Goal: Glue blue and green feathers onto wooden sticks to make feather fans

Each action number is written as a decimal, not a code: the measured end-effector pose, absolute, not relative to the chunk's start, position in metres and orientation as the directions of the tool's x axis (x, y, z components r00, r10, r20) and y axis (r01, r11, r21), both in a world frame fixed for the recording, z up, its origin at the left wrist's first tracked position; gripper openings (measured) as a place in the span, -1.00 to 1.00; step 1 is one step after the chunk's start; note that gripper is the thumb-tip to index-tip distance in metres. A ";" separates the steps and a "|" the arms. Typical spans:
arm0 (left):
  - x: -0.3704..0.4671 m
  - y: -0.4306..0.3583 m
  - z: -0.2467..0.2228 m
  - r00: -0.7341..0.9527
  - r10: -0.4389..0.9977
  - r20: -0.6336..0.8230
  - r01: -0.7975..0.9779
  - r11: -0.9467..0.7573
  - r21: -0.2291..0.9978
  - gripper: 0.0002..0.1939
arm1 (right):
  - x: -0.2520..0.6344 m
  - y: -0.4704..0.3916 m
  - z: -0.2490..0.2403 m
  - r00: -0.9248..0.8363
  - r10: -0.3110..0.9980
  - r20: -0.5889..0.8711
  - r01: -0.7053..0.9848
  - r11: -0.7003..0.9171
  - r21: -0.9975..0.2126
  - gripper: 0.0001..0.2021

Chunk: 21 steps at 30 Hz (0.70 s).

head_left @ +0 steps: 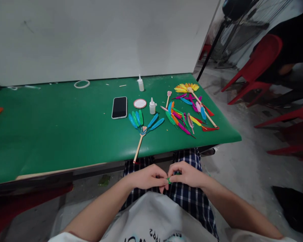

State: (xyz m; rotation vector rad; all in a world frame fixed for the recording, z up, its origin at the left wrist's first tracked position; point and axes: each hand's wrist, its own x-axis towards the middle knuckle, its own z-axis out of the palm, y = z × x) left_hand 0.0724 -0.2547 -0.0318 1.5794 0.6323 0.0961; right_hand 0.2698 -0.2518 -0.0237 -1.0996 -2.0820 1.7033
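Observation:
Above my lap, in front of the table edge, my left hand (pixel 154 177) and my right hand (pixel 184 173) meet with pinched fingertips. Between them is a green feather (pixel 169 180), mostly hidden by the fingers. Nearest to the hands, on the table, lies a wooden-handled fan (pixel 139 148) with its handle end at the front edge. Blue feathers (pixel 156 123) and green feathers (pixel 140 117) spread from its heart-shaped head (pixel 143 130). To the right is a loose pile of multicoloured feathers (pixel 183 117).
On the green table (pixel 53 134) are a phone (pixel 119 108), a round white lid-like dish (pixel 140 103), a front glue bottle (pixel 152 107) and a rear glue bottle (pixel 140 84). A yellow feather fan (pixel 187 88) lies back right. Red chairs (pixel 265 57) and a seated person are at right.

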 end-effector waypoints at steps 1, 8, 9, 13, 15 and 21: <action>0.073 -0.255 -0.034 0.829 0.464 -0.312 0.348 0.009 0.938 -0.71 | 0.270 -0.252 -0.025 -0.676 0.682 -0.278 0.422 0.048 -0.906 -0.93; 0.076 -0.248 -0.042 0.769 0.584 -0.262 0.466 -0.230 0.854 -0.79 | 0.267 -0.254 -0.030 -0.594 0.777 -0.209 0.571 0.224 -0.790 -0.88; 0.076 -0.248 -0.041 0.766 0.593 -0.248 0.471 -0.257 0.844 -0.80 | 0.267 -0.254 -0.030 -0.584 0.786 -0.202 0.579 0.230 -0.782 -0.88; 0.076 -0.249 -0.034 0.825 0.524 -0.213 0.370 -0.215 0.904 -0.79 | 0.270 -0.252 -0.028 -0.643 0.733 -0.221 0.496 0.179 -0.850 -0.90; 0.075 -0.251 -0.030 0.854 0.470 -0.221 0.308 -0.116 0.944 -0.75 | 0.273 -0.251 -0.027 -0.709 0.657 -0.258 0.398 0.070 -0.915 -0.91; 0.073 -0.249 -0.034 0.774 0.590 -0.231 0.381 -0.141 0.914 -0.75 | 0.272 -0.247 -0.029 -0.601 0.763 -0.237 0.475 0.103 -0.874 -0.88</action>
